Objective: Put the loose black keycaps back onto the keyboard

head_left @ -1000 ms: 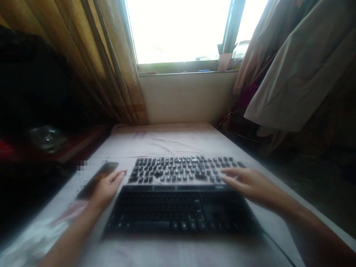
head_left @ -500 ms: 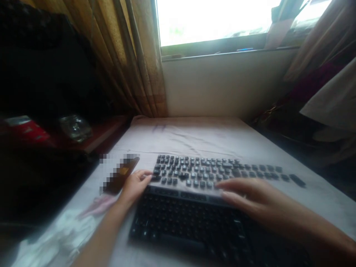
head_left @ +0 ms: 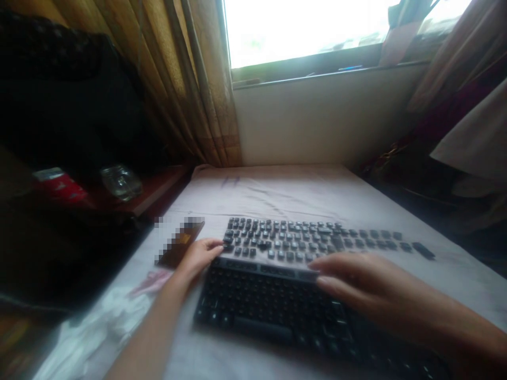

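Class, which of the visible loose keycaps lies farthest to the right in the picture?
The long black keycap beyond the right hand: it ends the line at far right, and its neighbours to the left are shorter and squarer.

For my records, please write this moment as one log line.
left hand: beside keycaps; right hand: near keyboard back edge; touch: unclear; keycaps: in rows behind keyboard

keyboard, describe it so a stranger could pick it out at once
Find the bright window, then the pale cloth-covered surface on this side of it. The black keyboard lies there, towards the camera, partly hidden by the right hand. It is one broad slab, while the loose keys just beyond it are small separate pieces.
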A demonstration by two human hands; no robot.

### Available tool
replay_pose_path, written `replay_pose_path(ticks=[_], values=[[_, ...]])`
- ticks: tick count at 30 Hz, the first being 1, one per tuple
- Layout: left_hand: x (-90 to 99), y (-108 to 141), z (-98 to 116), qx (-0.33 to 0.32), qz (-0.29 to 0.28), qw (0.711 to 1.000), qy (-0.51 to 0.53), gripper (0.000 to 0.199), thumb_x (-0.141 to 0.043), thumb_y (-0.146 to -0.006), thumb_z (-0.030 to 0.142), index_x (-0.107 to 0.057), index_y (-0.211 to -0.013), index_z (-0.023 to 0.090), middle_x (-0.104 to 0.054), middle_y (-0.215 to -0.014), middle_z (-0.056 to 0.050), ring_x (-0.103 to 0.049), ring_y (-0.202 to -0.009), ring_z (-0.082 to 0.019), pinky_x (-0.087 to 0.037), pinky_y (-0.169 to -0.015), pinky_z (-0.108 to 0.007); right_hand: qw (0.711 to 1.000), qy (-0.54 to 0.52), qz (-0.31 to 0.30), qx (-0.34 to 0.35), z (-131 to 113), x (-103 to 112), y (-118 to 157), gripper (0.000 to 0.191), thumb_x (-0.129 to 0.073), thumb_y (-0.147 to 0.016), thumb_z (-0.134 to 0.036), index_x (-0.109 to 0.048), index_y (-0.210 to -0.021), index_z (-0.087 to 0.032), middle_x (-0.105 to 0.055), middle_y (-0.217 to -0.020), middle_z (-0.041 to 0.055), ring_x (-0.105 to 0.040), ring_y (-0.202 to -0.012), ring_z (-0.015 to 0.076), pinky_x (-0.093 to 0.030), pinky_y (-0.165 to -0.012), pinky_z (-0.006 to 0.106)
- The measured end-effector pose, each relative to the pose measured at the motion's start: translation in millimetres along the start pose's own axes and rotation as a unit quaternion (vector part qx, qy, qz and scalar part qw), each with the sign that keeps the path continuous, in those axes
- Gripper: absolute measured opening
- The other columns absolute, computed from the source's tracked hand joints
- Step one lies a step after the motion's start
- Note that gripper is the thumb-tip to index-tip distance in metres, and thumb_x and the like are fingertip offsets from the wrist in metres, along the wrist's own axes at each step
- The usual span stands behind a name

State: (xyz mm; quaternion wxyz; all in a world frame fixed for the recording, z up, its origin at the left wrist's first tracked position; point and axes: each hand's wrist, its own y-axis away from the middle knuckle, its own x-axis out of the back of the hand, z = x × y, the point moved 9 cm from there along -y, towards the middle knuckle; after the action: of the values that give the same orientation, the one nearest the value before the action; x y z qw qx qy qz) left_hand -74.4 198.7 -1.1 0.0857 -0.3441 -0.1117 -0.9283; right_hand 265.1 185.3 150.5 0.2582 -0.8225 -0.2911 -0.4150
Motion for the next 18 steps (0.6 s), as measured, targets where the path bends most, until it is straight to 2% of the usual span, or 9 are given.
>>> replay_pose_path(ticks=[6, 11, 18], values=[[-3.6, -7.1, 1.7, 0.018, -0.034, 0.999, -0.011, 0.037, -0.064, -0.095, 0.039, -0.059, -0.125, 0.017, -0.062, -0.127, -0.009, -0.064, -0.107, -0.024, -0.057, -0.09, -0.045, 1.0, 0.018, -0.003, 0.016, -9.0, 2.9, 15.2, 0.028, -0.058, -0.091, -0.043, -0.08, -0.102, -0.028, -0.08, -0.092, 0.004, -0.077, -0.081, 0.0212, -0.062, -0.071, 0.031], [-4.3, -6.2, 4.0, 0.025, -0.054, 0.997, -0.044, 0.037, -0.064, -0.094, 0.039, -0.059, -0.125, 0.017, -0.062, -0.126, -0.009, -0.064, -0.108, -0.025, -0.057, -0.09, -0.045, 0.999, 0.017, -0.024, 0.014, -8.5, 2.9, 15.0, 0.031, -0.057, -0.091, -0.045, -0.08, -0.104, -0.028, -0.08, -0.094, 0.0053, -0.076, -0.082, 0.0221, -0.062, -0.073, 0.032], [-3.3, -9.4, 10.1, 0.024, -0.088, 0.99, -0.108, 0.038, -0.064, -0.094, 0.039, -0.059, -0.125, 0.017, -0.062, -0.126, -0.009, -0.064, -0.107, -0.025, -0.057, -0.09, -0.045, 0.997, 0.025, -0.069, -0.031, 1.5, -1.6, 12.2, 0.034, -0.054, -0.09, -0.042, -0.079, -0.107, -0.026, -0.08, -0.099, 0.0076, -0.076, -0.088, 0.0251, -0.061, -0.079, 0.038]])
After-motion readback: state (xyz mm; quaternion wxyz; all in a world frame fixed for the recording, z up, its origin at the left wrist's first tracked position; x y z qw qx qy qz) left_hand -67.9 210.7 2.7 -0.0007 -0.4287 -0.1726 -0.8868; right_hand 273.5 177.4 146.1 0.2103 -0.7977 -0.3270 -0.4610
